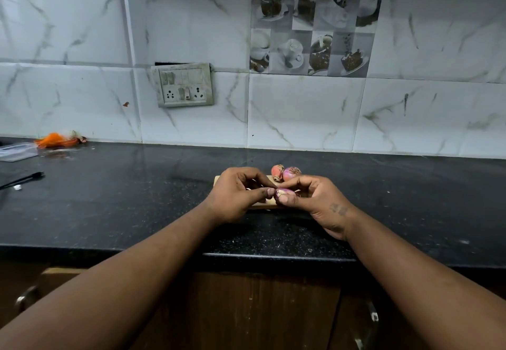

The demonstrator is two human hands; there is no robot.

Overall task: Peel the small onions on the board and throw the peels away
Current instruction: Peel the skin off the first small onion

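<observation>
Papery skin point(278, 192), probably brittle: right hand point(315, 199) fingers are clamping the onion point(287, 193), left hand point(236, 196) fingers pinching its nine o'clock end.

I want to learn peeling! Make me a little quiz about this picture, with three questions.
1. True or false: the left hand and the right hand both grip one small onion above the wooden board.
2. How many other onions lie behind the hands? A one, B two, C five.
3. Fill in: the orange heap lies at the far ___ end of the counter.
Key: 1 true; 2 B; 3 left.
</observation>
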